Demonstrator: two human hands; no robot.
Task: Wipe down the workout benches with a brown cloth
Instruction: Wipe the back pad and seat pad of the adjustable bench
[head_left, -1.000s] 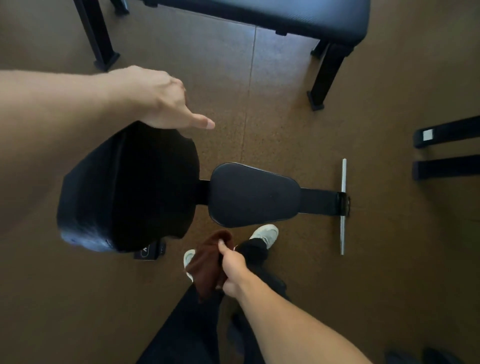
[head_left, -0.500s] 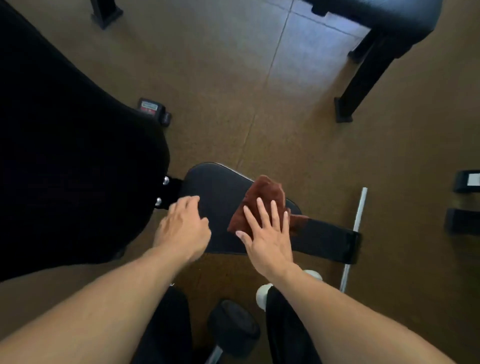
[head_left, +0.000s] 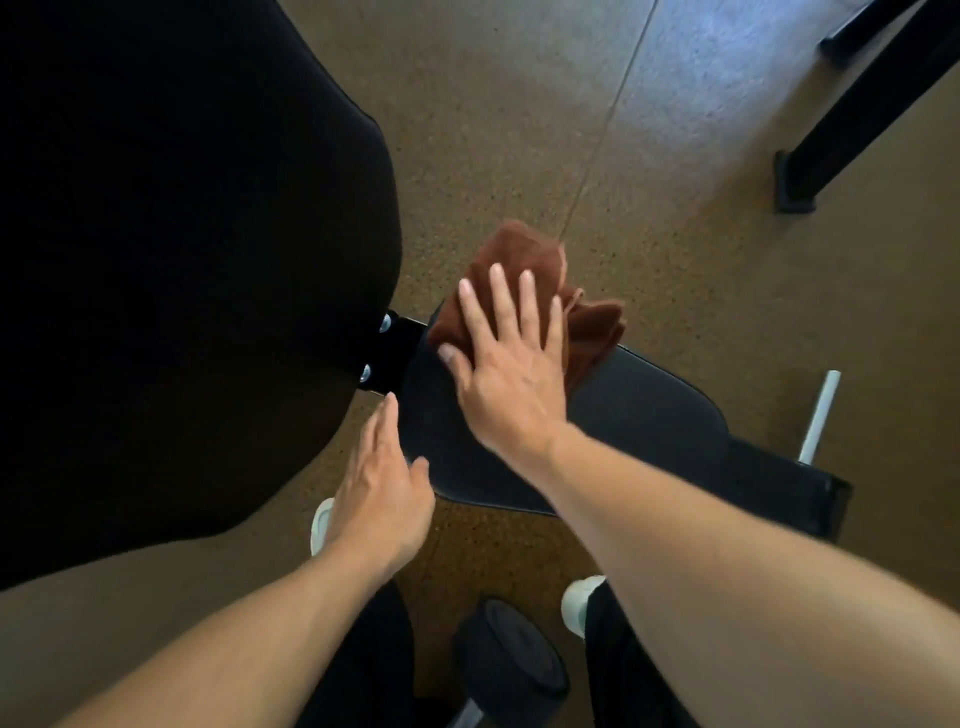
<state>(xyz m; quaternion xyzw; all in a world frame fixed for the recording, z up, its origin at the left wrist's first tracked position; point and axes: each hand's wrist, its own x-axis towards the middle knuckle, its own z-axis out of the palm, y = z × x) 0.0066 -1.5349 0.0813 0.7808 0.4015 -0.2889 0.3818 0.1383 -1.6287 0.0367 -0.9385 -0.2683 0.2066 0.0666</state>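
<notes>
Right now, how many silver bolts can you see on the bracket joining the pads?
2: upper bolt and lower bolt, both on the bracket's left edge. More may be hidden.

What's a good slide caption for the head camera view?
Right hand presses brown cloth flat on bench seat pad; left hand rests at its edge.

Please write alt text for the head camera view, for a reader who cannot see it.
A person's right hand presses a brown cloth flat onto the black seat pad of a workout bench, while the left hand rests at the pad's near edge. The tall backrest fills the left side.
</notes>
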